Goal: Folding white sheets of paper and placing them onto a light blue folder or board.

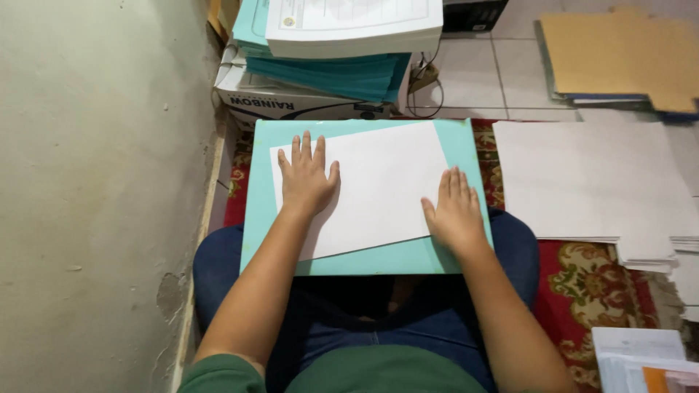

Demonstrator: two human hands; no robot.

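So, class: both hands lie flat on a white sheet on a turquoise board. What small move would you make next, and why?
Probably turn the white sheet a little clockwise to square it up. It lies tilted on the turquoise board, its edges not parallel to the board's. The left hand and the right hand both press flat on it, well placed to swivel it.
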